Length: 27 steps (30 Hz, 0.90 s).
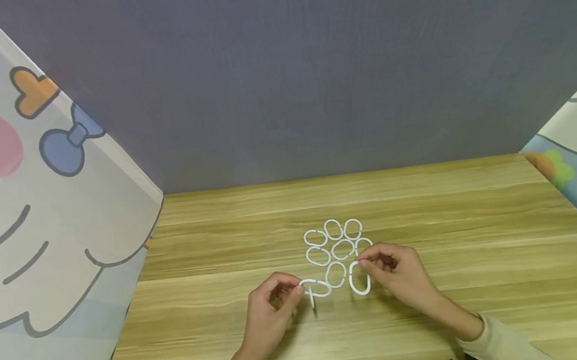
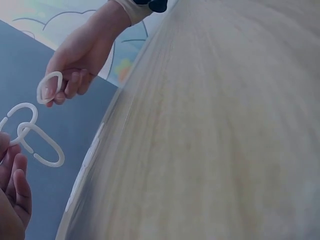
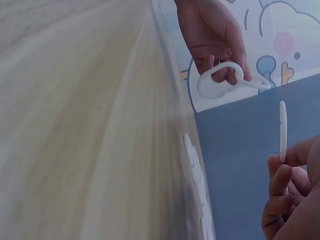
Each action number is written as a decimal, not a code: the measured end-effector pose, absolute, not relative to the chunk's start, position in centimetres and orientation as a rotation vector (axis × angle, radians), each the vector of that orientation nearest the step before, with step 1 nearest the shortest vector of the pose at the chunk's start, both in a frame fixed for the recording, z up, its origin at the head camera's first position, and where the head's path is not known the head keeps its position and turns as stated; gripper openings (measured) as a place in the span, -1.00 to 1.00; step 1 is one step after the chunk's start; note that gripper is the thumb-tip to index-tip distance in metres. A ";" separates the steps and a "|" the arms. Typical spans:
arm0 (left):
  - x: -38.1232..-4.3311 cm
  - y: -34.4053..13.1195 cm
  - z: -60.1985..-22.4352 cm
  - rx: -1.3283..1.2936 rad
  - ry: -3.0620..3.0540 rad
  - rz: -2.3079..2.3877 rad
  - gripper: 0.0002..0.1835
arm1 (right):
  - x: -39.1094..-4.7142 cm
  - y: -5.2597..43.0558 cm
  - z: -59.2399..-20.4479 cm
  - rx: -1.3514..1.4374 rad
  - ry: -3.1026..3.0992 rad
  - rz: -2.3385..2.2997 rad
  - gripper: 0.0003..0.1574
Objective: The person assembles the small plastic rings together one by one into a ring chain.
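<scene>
The counter (image 1: 205, 341) carries a cluster of loose white rings (image 1: 333, 251), and its near edge is cut off in the head view. The right hand (image 1: 403, 270) is at the near right side of the cluster and partly covers one ring there; whether more lie below, I cannot tell. Its thumb and fingers are closed in a pinch on a single ring (image 3: 283, 131), raised just beside the cluster. The left hand (image 1: 270, 308), cut off by the border in its own wrist view, is at the near left side of the cluster and pinches a linked pair (image 2: 20, 130) between thumb and fingers. The pair is also raised; its hanging ring appears almost as a thin line from above. The held rings are smooth, oval and white, each with a narrow break. From the wrists, the cluster shows only as a pale strip.
</scene>
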<state>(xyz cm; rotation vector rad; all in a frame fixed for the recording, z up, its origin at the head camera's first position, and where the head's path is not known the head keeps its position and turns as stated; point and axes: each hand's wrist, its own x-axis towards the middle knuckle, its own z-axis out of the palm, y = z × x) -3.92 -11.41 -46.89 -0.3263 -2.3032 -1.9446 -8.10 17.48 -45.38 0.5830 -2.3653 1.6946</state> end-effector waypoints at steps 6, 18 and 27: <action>-3.9 -11.2 -46.9 -0.335 -2.310 -1.918 -0.93 | -8.0 16.5 -44.9 0.604 -2.329 1.742 -0.78; -4.0 -10.7 -46.7 -0.354 -2.310 -1.912 -0.91 | -7.9 14.5 -44.5 0.609 -2.323 1.786 -0.81; -4.0 -10.6 -46.8 -0.363 -2.301 -1.923 -0.92 | -7.8 14.0 -44.5 0.604 -2.368 1.791 -0.78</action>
